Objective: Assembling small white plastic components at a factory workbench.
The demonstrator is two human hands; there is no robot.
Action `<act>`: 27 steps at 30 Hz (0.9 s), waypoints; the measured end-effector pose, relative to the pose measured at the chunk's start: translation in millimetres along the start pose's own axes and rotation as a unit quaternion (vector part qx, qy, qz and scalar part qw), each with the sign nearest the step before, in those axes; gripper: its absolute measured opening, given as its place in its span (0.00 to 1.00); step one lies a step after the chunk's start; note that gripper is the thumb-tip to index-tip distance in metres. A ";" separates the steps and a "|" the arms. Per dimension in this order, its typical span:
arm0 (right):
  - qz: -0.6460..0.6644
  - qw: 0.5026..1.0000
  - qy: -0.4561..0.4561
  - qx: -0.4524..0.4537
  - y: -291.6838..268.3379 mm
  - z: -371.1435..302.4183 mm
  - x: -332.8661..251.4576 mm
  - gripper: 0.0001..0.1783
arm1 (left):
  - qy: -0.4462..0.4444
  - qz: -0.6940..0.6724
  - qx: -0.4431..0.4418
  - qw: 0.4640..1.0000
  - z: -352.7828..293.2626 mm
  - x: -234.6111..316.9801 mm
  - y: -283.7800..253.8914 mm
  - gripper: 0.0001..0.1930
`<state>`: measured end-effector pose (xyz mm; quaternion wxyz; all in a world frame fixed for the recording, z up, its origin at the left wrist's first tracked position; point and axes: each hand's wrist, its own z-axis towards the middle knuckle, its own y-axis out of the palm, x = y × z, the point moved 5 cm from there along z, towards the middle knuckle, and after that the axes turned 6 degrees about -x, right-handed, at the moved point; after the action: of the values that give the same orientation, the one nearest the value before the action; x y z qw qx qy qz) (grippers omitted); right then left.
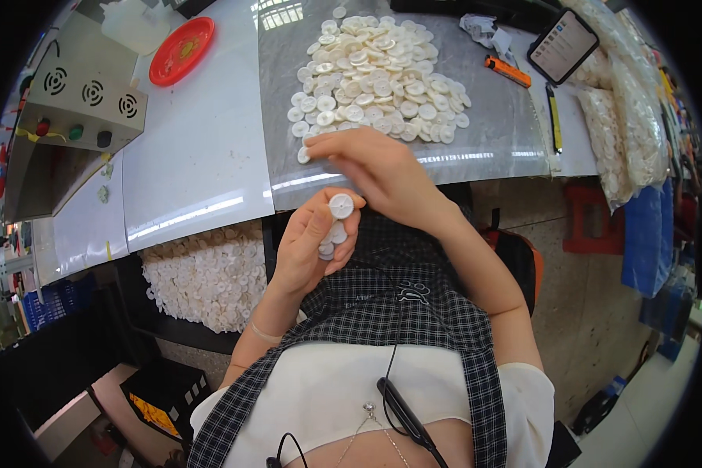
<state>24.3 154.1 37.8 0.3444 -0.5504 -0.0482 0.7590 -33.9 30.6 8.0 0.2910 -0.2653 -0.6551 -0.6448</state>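
Observation:
My left hand is closed around several small white plastic discs. One disc faces up between thumb and fingers, with others stacked below it along the palm. Above and to the right of it, my right hand stretches over the table's front edge, its fingers extended to the left and partly blurred. The index fingertip is at a single white disc at the near side of the pile; whether it presses on it is unclear. The large pile of white discs spreads over a grey sheet on the table.
A grey metal machine with knobs stands left, near a red plate. At the right lie an orange marker, a yellow-black cutter, a phone and clear bags. Below the tabletop, a bin holds many white pieces.

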 end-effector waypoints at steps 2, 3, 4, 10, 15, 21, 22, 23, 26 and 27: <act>-0.137 0.988 -0.070 -0.014 13.4 8.4 -7.4 0.15 | 0.008 0.010 -0.003 1.000 -2.9 2.8 1.2 0.24; -0.138 0.988 -0.069 -0.013 14.8 9.5 -6.8 0.15 | 0.011 0.013 -0.006 1.000 -3.3 4.7 2.6 0.25; -0.176 0.981 -0.082 -0.028 19.0 10.8 -6.8 0.15 | 0.016 0.016 -0.008 1.000 -3.8 6.2 3.1 0.25; -0.215 0.972 -0.090 -0.035 10.9 -3.2 -2.1 0.11 | 0.020 0.015 -0.005 1.000 -2.7 5.9 1.3 0.25; -0.181 0.982 -0.056 -0.014 -6.4 -24.3 -6.9 0.10 | 0.016 -0.006 -0.009 1.000 -0.6 5.9 5.4 0.25; 0.088 0.992 0.087 0.037 -24.4 -39.4 -5.2 0.13 | -0.003 -0.030 0.001 1.000 3.1 0.2 5.1 0.23; 0.168 0.981 0.086 0.041 -24.4 -41.5 -6.8 0.16 | -0.015 -0.041 -0.004 0.999 4.1 -0.3 6.2 0.22; 0.248 0.964 0.084 0.044 -23.8 -43.0 -7.7 0.19 | -0.016 -0.041 -0.005 0.999 4.4 -0.9 6.3 0.22; 0.234 0.970 0.066 0.026 -20.8 -43.4 -11.0 0.25 | -0.037 -0.021 -0.018 0.999 5.1 -6.0 8.3 0.23; 0.235 0.970 0.065 0.026 -19.3 -42.5 -12.3 0.25 | -0.038 -0.020 -0.018 0.999 5.3 -6.4 10.1 0.23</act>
<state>72.2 148.6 39.9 0.1734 -0.5853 0.1248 0.7821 -22.4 36.4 10.4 0.2482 -0.2811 -0.6593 -0.6517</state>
